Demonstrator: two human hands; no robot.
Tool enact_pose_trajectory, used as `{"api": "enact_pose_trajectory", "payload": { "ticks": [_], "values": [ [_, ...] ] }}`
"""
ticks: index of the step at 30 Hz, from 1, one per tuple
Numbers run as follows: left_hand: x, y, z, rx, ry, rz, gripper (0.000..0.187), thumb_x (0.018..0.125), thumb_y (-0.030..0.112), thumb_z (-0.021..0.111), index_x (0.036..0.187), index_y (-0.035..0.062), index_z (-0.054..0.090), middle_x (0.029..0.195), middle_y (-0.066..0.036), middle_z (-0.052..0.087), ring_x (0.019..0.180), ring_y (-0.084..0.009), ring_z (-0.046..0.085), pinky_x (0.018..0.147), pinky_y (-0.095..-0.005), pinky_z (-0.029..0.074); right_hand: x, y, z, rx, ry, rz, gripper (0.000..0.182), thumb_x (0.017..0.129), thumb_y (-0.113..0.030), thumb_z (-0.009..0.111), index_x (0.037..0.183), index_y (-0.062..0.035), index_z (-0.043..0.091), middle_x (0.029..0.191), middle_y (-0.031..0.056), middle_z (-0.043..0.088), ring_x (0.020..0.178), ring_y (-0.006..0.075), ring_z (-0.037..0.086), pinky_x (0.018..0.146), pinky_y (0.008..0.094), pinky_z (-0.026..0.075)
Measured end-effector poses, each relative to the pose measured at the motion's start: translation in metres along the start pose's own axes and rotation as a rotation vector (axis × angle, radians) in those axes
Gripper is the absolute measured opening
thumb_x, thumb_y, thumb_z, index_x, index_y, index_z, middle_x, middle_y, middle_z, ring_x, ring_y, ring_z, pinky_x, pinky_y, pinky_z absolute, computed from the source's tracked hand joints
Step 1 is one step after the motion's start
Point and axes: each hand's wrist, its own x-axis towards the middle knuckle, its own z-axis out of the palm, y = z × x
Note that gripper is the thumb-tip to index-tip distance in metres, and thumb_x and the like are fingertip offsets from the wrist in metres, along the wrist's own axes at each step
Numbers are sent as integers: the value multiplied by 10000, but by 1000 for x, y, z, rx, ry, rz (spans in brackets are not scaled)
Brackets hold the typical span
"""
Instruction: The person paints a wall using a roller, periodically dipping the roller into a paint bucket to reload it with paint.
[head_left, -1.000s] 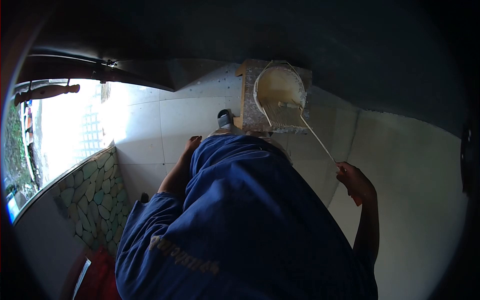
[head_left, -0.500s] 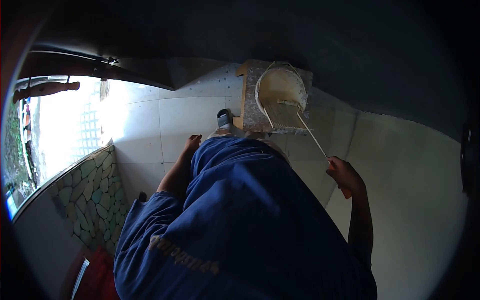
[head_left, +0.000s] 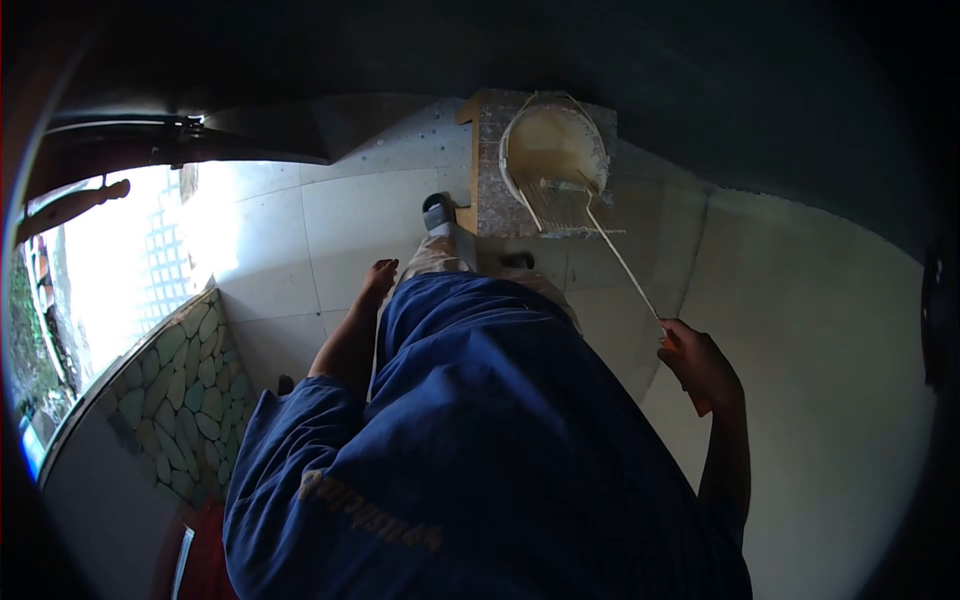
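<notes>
My right hand [head_left: 692, 362] is closed round the orange handle of a long-framed paint roller [head_left: 622, 255]. Its thin metal rod reaches up to a small roller head [head_left: 563, 186] over a ribbed tray or grid at the bucket's near side. The round bucket [head_left: 548, 150] has a pale, coated inside and stands on a paint-spattered wooden stand [head_left: 490, 150]. Close to my left thigh hangs my left hand [head_left: 381, 272], small and dark in view; its fingers look curled, but whether they are closed is hard to make out.
Pale floor tiles [head_left: 350, 220] lie around my sandalled foot [head_left: 438, 212]. A low wall with a stone pattern [head_left: 190, 400] stands at the left beside a bright opening. A pale wall [head_left: 800, 400] runs along the right, and a red object [head_left: 208, 550] is at lower left.
The bucket and stand appear slightly higher and further left. The roller head has shifted up the ribbed surface, and my right hand sits a little lower.
</notes>
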Motion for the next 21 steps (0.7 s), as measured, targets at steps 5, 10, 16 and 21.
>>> {"api": "enact_pose_trajectory", "payload": {
  "ticks": [5, 10, 16, 21],
  "values": [
    [-2, 12, 3, 25, -22, 5, 441, 793, 420, 535, 1115, 119, 548, 850, -25, 568, 627, -131, 491, 431, -282, 350, -21, -12, 5, 20, -24, 85, 402, 814, -156, 550, 1189, -60, 441, 960, 157, 609, 872, 267, 607, 780, 351, 461],
    [-6, 20, 12, 120, -44, 51, 449, 792, 430, 525, 1110, 114, 548, 825, -27, 559, 605, -141, 484, 430, -312, 352, -50, 4, 28, 65, 48, -5, 406, 814, -144, 561, 1198, -83, 446, 962, 138, 607, 873, 256, 594, 780, 343, 451],
    [-13, 18, 35, 294, -72, 147, 361, 788, 406, 498, 972, 112, 601, 727, -35, 551, 572, -159, 487, 439, -335, 367, -84, 26, 61, 98, 52, -132, 395, 845, -145, 530, 1218, -69, 423, 870, 104, 594, 747, 199, 602, 686, 310, 478],
    [-6, -30, 52, 252, -196, 392, 277, 806, 333, 506, 860, 75, 592, 724, -79, 579, 636, -201, 546, 565, -339, 449, -117, 53, 102, 675, -43, -17, 378, 851, -117, 512, 1216, -61, 426, 745, 65, 542, 589, 114, 549, 522, 244, 460]
  ]
}}
